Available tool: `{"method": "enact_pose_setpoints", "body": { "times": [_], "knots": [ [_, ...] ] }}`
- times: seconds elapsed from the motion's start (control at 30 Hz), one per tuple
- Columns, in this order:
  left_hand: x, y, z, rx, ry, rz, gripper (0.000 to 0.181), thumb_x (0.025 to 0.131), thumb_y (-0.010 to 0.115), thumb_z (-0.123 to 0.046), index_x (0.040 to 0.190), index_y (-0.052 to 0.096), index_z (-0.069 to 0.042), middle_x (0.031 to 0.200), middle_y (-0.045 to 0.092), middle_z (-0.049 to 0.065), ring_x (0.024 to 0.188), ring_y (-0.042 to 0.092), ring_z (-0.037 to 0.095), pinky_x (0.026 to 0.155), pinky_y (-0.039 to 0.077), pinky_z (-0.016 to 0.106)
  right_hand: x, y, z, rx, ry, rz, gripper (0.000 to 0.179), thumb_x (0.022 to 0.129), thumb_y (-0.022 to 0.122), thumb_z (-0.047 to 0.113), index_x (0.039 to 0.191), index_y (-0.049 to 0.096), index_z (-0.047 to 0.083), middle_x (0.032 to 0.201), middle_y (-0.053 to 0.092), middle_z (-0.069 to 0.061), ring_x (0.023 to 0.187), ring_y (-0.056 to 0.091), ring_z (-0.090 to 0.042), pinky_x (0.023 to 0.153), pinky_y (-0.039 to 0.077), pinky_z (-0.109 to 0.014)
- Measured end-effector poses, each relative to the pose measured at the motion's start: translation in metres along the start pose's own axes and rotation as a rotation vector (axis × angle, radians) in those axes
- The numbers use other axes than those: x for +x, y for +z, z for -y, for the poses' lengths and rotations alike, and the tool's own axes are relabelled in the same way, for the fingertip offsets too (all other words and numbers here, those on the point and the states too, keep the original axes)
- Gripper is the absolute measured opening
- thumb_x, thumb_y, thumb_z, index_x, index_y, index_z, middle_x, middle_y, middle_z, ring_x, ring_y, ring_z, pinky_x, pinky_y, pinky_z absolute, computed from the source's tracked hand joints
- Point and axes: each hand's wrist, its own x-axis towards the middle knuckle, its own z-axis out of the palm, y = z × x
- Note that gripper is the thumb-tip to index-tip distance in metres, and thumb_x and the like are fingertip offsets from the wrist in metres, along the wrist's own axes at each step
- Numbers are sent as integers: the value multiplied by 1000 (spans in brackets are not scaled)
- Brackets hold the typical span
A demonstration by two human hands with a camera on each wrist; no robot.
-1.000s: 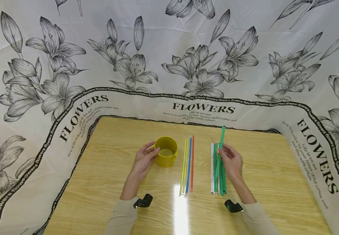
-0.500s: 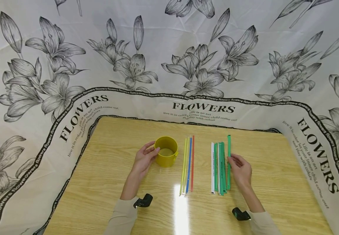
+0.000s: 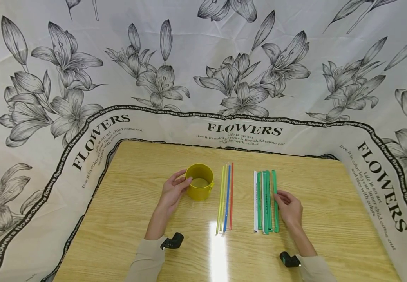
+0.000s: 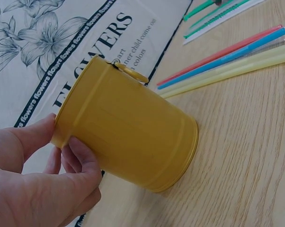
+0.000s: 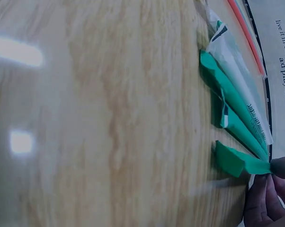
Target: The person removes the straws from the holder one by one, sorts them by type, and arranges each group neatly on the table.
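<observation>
My left hand (image 3: 171, 192) grips the rim of a small yellow metal bucket (image 3: 199, 192), thumb on the near side. The bucket stands upright with a ring handle (image 4: 133, 73) on its side. My right hand (image 3: 289, 208) pinches a green paper-wrapped straw (image 3: 276, 221) between thumb and fingers. That straw lies at the right end of a row of green wrapped straws (image 3: 266, 203) and white ones (image 3: 255, 203), with a narrow gap between. Between bucket and row lie unwrapped straws: yellow (image 3: 220, 201), blue (image 3: 227, 199) and red (image 3: 231, 199). In the right wrist view only my fingertips show.
Everything lies on a wooden table (image 3: 136, 164). A flower-printed cloth (image 3: 175, 78) rises behind the table and along both sides. Light glares off the tabletop in front of the unwrapped straws. A black wrist camera (image 3: 172, 241) sits on each wrist.
My right hand has moved the green wrapped straw from slantwise over the row to the right, then slightly nearer, so it lies parallel beside the others. My left hand and the bucket stay put.
</observation>
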Motion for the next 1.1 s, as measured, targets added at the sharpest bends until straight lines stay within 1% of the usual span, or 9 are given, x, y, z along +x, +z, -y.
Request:
{"method": "enact_pose_setpoints", "body": {
  "times": [0.13,0.33,0.53,0.6,0.67,0.77,0.83,0.97,1.1],
  "knots": [
    [1,0,0,8,-1,-3,46,97,71,-3,141,57,-3,108,56,7,88,61,12,88,54,28,2,3,-1,-45,-25,-15,31,101,69,18,122,70,-4,113,71,-24,80,53,12,68,46,-7],
    [1,1,-1,9,-7,2,46,97,71,-3,140,57,-2,108,56,8,88,60,12,85,53,26,5,6,-1,-91,-39,-25,27,100,70,16,117,71,-5,108,71,-22,78,56,2,64,45,-9],
    [0,-1,-2,-18,-24,3,47,96,72,-2,141,57,-2,110,55,9,88,61,12,82,54,23,5,5,1,-107,-39,-11,27,101,68,16,118,69,-4,108,71,-22,79,56,-1,65,44,-10],
    [-1,-1,-3,-17,-27,2,47,96,72,-2,140,57,-2,110,56,9,89,61,13,84,55,24,5,3,1,-109,-33,-9,27,102,66,17,119,69,-3,109,70,-21,80,56,0,65,45,-10],
    [-2,-2,-4,-6,-29,1,46,96,72,-3,140,58,-2,110,57,8,92,63,14,91,55,29,4,1,3,-98,-23,-5,27,102,65,17,120,68,-3,110,70,-20,80,56,2,64,47,-11],
    [-3,-5,-6,5,-26,0,44,97,71,-5,140,58,-2,110,60,7,99,64,18,104,50,39,3,-2,7,-66,-16,1,27,103,64,18,120,67,-3,110,69,-20,78,57,3,63,49,-13],
    [-4,-8,-7,7,-22,-4,44,98,70,-6,140,58,-1,110,63,6,102,65,19,109,46,44,4,-4,10,-50,-20,0,27,103,64,18,120,67,-3,109,69,-20,78,57,4,64,49,-13],
    [-4,-12,-10,12,-16,-6,45,100,68,-7,142,56,2,113,65,8,96,67,15,110,45,45,7,-7,17,-38,-29,0,28,103,65,21,118,66,-3,106,69,-17,80,56,5,68,46,-10],
    [-4,-16,-13,45,-18,-17,41,101,67,-8,140,58,1,106,66,6,91,66,14,105,50,42,9,-10,24,-30,-24,-1,29,103,64,24,118,65,-1,106,66,-14,84,55,3,72,46,-9]
  ]
}}
